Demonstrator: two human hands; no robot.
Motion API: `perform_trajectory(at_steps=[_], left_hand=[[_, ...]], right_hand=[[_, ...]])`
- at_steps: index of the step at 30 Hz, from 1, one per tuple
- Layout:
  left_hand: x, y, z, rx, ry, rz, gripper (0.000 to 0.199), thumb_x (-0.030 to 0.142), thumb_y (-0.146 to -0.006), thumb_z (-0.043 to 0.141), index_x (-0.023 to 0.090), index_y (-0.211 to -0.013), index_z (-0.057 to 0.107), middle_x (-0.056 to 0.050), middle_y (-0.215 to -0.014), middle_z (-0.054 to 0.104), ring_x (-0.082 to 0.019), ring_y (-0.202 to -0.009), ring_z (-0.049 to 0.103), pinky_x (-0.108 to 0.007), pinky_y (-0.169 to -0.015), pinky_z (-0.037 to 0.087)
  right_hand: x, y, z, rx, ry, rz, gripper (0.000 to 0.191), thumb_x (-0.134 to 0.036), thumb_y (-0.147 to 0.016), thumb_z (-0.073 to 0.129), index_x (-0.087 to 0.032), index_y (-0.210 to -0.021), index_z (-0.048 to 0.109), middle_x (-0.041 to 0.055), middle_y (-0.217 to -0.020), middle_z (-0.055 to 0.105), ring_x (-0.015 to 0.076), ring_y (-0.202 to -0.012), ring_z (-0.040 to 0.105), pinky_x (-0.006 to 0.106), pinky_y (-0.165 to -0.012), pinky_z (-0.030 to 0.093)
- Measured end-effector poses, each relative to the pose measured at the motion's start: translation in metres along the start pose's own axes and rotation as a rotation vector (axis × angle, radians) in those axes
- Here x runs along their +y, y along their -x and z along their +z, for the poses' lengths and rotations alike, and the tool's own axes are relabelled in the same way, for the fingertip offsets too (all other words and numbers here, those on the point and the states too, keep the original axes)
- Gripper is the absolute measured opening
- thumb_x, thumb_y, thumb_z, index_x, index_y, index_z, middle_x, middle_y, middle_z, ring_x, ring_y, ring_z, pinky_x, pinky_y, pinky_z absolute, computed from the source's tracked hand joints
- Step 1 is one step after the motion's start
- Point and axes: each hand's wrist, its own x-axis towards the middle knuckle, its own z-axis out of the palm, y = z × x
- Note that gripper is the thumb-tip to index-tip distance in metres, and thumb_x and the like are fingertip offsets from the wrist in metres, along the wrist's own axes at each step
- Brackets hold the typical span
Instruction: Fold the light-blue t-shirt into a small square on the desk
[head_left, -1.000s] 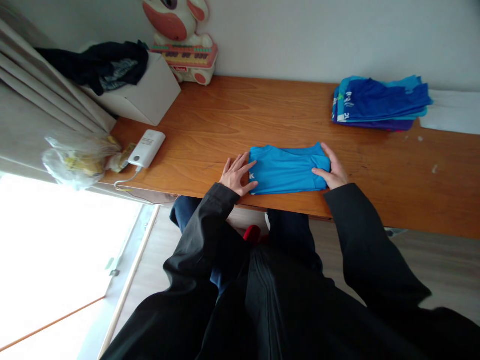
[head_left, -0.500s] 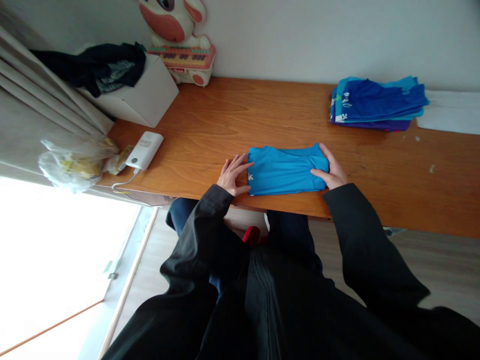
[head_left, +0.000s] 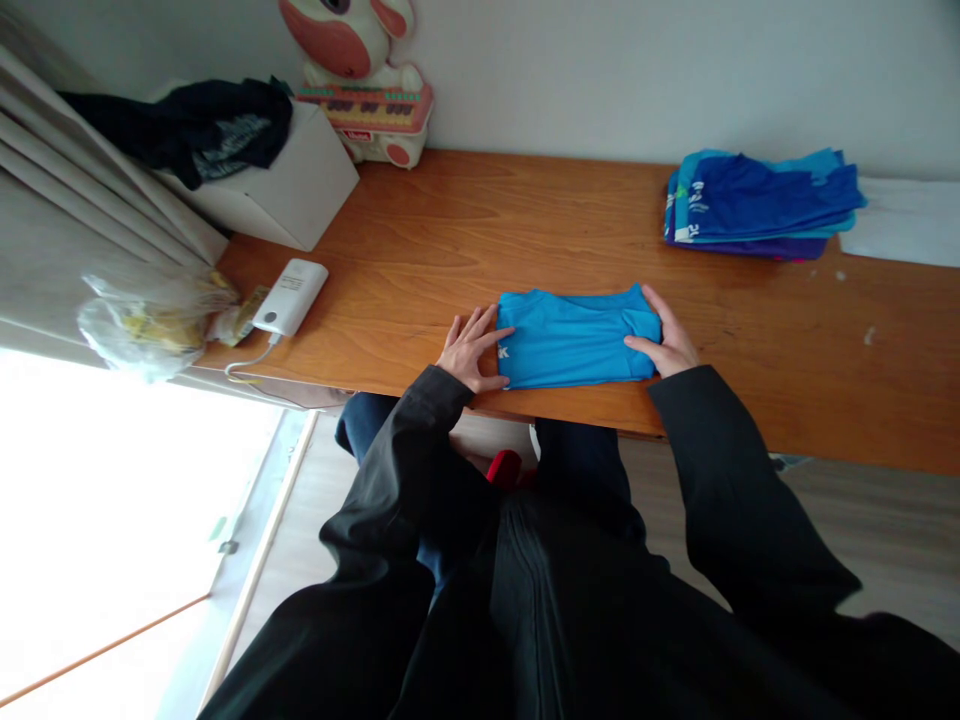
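A bright blue folded T-shirt (head_left: 566, 340) lies flat near the front edge of the wooden table, with a bit of white lettering at its left end. My left hand (head_left: 471, 352) rests at that left end, its fingers spread and a couple of fingertips on the cloth. At the opposite end, my right hand (head_left: 667, 340) grips the shirt's edge, thumb on top and fingers around the far right corner. A stack of folded shirts (head_left: 772, 205) in blue, light blue and purple sits at the back right.
On the wooden table (head_left: 465, 220) are a white power bank (head_left: 291, 298) with a cable, a plastic bag (head_left: 150, 325), and a white box (head_left: 307, 180) under dark clothing (head_left: 225, 130). A toy keyboard (head_left: 375, 110) leans at the wall. White cloth or paper (head_left: 900, 222) lies right of the stack.
My left hand has edged slightly right, further onto the shirt's left end. The right hand keeps its grip, and the whole view has shifted a little.
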Motion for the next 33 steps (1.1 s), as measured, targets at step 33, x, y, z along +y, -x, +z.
perform_trajectory(at_steps=[33], left_hand=[[0.008,-0.005,0.006,0.139,0.032,-0.127,0.071,0.051,-0.094,0.073,0.032,-0.162,0.065,-0.006,-0.185,0.043,-0.034,-0.175,0.035,-0.062,-0.146,0.016]], right_hand=[[0.029,-0.009,-0.001,0.041,0.008,0.016,0.119,-0.039,-0.083,0.088,-0.041,-0.186,0.027,-0.0046,-0.189,0.03,0.0356,-0.174,0.033,0.055,-0.147,0.026]])
